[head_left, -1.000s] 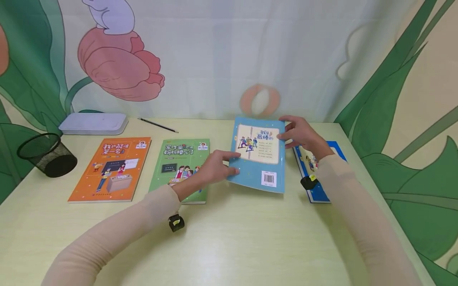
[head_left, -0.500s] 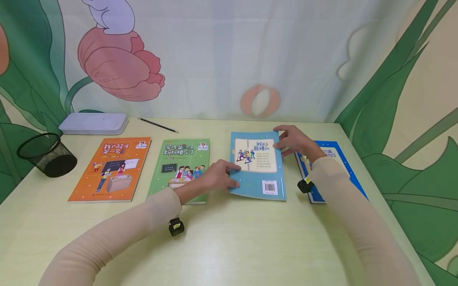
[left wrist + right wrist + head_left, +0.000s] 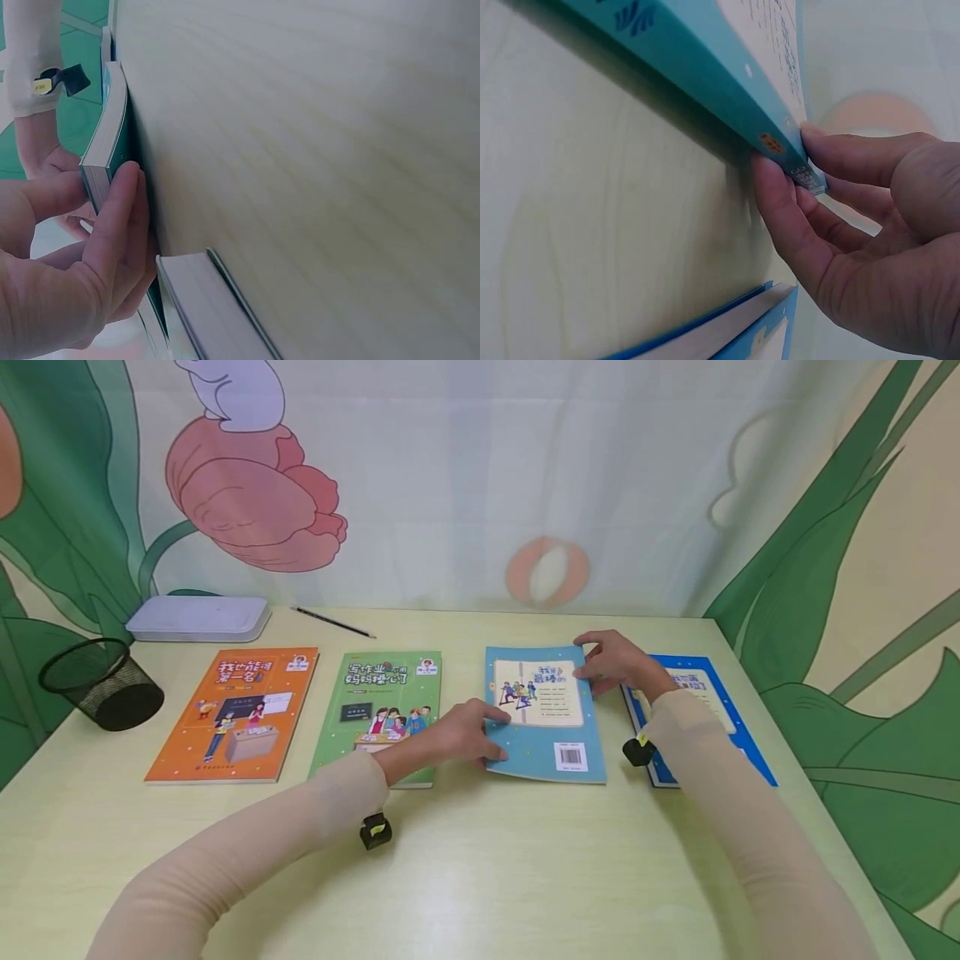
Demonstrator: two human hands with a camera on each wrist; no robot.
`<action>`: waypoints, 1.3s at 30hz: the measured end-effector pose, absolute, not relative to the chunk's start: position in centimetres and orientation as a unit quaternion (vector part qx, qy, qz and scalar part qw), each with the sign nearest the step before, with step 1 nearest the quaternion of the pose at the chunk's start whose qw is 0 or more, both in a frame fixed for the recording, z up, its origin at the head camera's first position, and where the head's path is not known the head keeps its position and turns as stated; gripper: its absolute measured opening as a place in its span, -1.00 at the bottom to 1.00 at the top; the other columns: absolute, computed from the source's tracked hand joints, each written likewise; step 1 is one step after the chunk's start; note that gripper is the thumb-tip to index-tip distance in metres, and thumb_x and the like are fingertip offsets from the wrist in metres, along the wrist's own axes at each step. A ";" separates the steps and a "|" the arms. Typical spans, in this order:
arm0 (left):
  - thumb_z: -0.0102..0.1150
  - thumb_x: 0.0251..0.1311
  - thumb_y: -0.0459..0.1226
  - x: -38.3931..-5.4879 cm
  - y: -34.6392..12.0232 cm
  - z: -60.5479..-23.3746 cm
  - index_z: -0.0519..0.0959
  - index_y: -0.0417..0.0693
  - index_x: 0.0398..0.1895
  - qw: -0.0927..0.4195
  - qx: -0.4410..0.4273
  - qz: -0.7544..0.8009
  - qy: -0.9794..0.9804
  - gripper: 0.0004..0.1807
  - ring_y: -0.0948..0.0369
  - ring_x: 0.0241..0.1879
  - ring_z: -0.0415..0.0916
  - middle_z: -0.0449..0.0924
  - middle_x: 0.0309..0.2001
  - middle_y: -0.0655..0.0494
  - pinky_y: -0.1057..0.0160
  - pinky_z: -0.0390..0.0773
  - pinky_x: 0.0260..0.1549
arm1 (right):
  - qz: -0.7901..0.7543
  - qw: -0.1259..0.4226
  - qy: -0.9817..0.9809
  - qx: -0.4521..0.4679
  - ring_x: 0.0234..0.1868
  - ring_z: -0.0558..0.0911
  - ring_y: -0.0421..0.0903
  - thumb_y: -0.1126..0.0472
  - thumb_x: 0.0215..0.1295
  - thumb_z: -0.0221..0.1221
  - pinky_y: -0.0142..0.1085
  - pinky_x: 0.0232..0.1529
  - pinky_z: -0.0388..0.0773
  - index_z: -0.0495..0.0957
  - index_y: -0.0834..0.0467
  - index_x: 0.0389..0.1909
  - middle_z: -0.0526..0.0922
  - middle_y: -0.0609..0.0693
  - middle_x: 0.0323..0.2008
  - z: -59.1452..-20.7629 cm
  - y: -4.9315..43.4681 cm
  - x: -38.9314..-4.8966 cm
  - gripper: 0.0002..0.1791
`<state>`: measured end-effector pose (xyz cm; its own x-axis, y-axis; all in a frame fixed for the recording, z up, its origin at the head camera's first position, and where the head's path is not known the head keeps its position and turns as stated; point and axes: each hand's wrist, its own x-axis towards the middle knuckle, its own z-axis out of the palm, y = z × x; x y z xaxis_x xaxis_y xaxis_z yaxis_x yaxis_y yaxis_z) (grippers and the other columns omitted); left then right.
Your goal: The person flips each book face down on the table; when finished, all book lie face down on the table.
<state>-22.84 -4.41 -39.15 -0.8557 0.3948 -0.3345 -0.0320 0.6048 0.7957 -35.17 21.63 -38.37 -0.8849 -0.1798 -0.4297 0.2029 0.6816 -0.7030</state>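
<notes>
A light-blue book (image 3: pixel 536 752), its barcode side up, is held between both hands low over the table. My left hand (image 3: pixel 468 732) grips its left edge, thumb on the cover and fingers curled underneath; the left wrist view shows the page block (image 3: pixel 111 124) pinched there. At the far right corner my right hand (image 3: pixel 615 662) pinches the spine (image 3: pixel 735 105), thumb above and fingers below. Under my left forearm lies a green book (image 3: pixel 390 693), partly covered. A dark-blue book (image 3: pixel 705 693) lies to the right, partly hidden by my right sleeve.
An orange book (image 3: pixel 232 718) lies at the left of the pale table (image 3: pixel 480 877). Behind it are a lilac pencil case (image 3: pixel 198 618) and a pencil (image 3: pixel 333 622). A black mesh cup (image 3: pixel 105 685) lies tipped at the left edge. A printed curtain (image 3: pixel 450 485) hangs behind.
Both hands have brought the light-blue book down and toward me, from a raised, tilted pose to nearly flat. The other books have stayed where they were.
</notes>
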 end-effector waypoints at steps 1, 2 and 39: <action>0.40 0.09 -0.47 -22.9 -4.3 -39.2 0.43 -0.23 0.36 0.249 0.107 0.429 0.862 -0.31 0.10 -0.43 0.70 0.48 0.18 -0.41 0.29 0.70 -0.40 | -0.398 0.239 0.885 0.005 0.03 0.56 0.16 0.32 0.35 0.24 -0.11 -0.09 0.72 0.12 0.10 0.54 0.31 0.32 0.27 -38.4 21.7 -35.1 -0.20; 0.40 0.10 -0.46 -22.9 -4.3 -39.2 0.43 -0.23 0.36 0.251 0.108 0.427 0.862 -0.31 0.11 -0.44 0.70 0.48 0.19 -0.41 0.29 0.70 -0.40 | -0.397 0.238 0.886 0.003 0.02 0.57 0.16 0.32 0.35 0.23 -0.11 -0.09 0.73 0.12 0.11 0.54 0.31 0.32 0.26 -38.3 21.7 -35.1 -0.21; 0.36 0.21 -0.29 -23.2 -7.0 -38.1 0.51 -0.08 0.31 0.192 0.240 0.273 0.912 -0.44 0.18 -0.52 0.62 0.64 -0.22 -0.12 0.36 0.51 -0.48 | -0.346 0.146 0.926 -0.045 0.24 0.50 0.31 0.21 0.38 0.19 0.04 0.22 0.55 0.11 0.25 0.51 0.37 0.39 0.33 -37.6 19.6 -34.8 -0.25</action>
